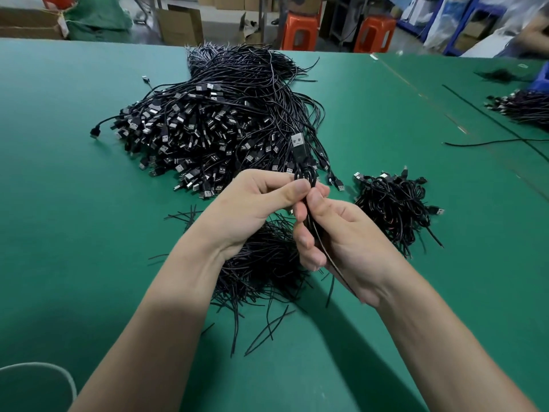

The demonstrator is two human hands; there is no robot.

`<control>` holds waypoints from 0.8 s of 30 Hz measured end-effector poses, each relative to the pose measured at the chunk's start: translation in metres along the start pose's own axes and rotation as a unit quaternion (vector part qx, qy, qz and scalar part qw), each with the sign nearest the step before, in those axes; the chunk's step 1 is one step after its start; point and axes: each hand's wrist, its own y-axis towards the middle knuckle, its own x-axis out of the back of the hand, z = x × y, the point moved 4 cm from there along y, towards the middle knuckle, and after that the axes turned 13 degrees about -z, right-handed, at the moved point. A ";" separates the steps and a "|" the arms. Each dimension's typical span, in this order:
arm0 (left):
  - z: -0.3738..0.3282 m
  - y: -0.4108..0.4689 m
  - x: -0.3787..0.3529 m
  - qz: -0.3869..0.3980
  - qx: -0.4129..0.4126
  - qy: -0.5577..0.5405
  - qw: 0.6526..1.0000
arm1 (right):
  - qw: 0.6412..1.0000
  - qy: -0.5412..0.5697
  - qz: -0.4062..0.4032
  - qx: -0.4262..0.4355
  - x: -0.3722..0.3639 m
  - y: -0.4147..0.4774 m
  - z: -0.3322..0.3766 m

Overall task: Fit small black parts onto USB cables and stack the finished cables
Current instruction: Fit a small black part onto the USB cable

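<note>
A black USB cable (299, 145) stands plug-up between both hands above the green table (74, 179). My left hand (252, 206) pinches it just under the plug with thumb and fingers. My right hand (335, 233) grips the cable lower down, and its tail runs along the palm toward the wrist. A big heap of black USB cables (214, 120) lies behind the hands. A smaller bundle of coiled cables (395, 203) sits to the right. A loose pile of thin black pieces (267, 263) lies under the hands. No small black part can be told apart in the fingers.
Another cable pile (525, 107) and a blue bin (542, 77) sit at the far right, with a long loose cable (490, 141) across the table there. Orange stools (300, 31) and cardboard boxes (181, 23) stand beyond the far edge. A white cord (56, 370) curls at bottom left.
</note>
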 end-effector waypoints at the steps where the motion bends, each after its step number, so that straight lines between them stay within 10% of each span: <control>1: 0.001 0.001 -0.001 -0.011 -0.002 -0.008 1.000 | 1.000 -0.015 -0.002 -0.001 0.001 0.000 0.001; 17: -0.003 0.005 0.001 -0.062 -0.067 0.142 0.986 | 0.980 -0.162 -0.075 0.087 0.012 -0.005 -0.002; 24: -0.005 -0.005 0.025 0.012 0.001 0.591 0.807 | 0.951 -0.249 -0.155 0.101 0.031 -0.003 -0.006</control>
